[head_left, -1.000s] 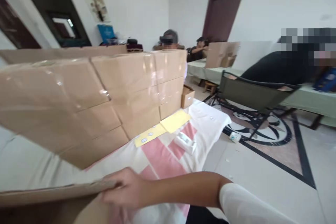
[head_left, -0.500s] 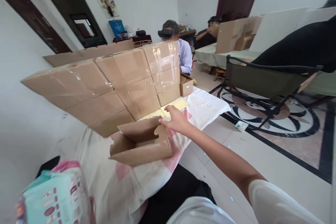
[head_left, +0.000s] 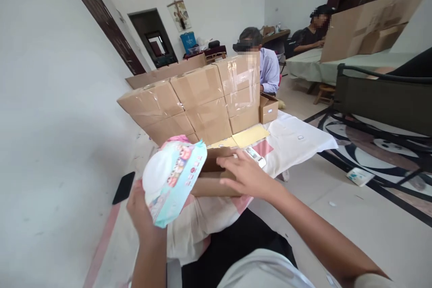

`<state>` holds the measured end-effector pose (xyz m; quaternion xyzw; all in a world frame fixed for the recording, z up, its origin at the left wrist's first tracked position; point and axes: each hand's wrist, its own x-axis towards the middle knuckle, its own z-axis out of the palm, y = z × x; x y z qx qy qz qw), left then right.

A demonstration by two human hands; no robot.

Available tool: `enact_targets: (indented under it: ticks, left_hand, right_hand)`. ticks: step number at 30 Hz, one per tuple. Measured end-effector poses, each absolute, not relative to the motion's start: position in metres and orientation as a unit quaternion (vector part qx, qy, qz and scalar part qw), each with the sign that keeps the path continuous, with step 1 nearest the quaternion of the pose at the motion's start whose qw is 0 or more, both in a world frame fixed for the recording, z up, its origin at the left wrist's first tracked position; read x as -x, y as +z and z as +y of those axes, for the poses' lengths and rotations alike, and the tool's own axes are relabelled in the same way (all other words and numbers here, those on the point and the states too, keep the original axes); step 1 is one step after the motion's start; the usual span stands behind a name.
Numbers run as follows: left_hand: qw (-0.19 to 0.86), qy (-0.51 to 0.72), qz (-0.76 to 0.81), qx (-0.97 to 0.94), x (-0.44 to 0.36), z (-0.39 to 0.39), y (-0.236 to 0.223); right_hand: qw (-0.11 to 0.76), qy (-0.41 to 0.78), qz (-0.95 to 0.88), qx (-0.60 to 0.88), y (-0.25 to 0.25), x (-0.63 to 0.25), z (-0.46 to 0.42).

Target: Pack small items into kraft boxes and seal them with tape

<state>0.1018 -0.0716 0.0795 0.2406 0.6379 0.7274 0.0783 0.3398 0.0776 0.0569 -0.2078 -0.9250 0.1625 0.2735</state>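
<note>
A teal wet wipes pack (head_left: 182, 175) with a white round lid is in my left hand (head_left: 140, 209), tilted up at the left of the open cardboard box (head_left: 216, 186). Something pink (head_left: 177, 138) shows behind its top edge; whether it belongs to the same pack I cannot tell. The pack covers the box's left part. Over the box's right end hovers my right hand (head_left: 245, 173), fingers spread and holding nothing. Just beyond that hand a small white object (head_left: 255, 156) lies on the cloth, its kind unclear.
Taped cardboard boxes (head_left: 202, 99) form a wall behind the open box, with yellow sheets (head_left: 251, 136) at its foot. A smaller box (head_left: 269, 109) stands at its right end. A black flat object (head_left: 123, 187) lies left. A person (head_left: 269, 69) sits beyond the wall.
The wipes pack has come from the lower left up beside the open box, with my left hand now visible on it. My right hand has left the box's edge and spread. The view has turned left.
</note>
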Motion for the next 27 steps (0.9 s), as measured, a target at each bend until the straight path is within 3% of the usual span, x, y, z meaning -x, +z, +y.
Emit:
enact_targets:
  ticks: [4,11,21,27]
  left_hand:
    - [0.108,0.738,0.618,-0.247,-0.102,-0.040,0.089]
    - [0.144,0.701,0.626,-0.308,-0.097,-0.016,0.093]
    - [0.170,0.596,0.679,-0.394,-0.073,-0.006,0.094]
    - [0.186,0.567,0.699,-0.394,-0.086,-0.002,0.089]
  right_hand:
    - [0.224,0.210,-0.943,0.128,0.036,-0.357,0.081]
    - [0.285,0.200,-0.930,0.116,0.008,-0.374,0.083]
    - [0.412,0.232,-0.869,0.146,-0.020,-0.387,0.098]
    - [0.590,0.238,-0.756,0.153,-0.057,-0.362,0.103]
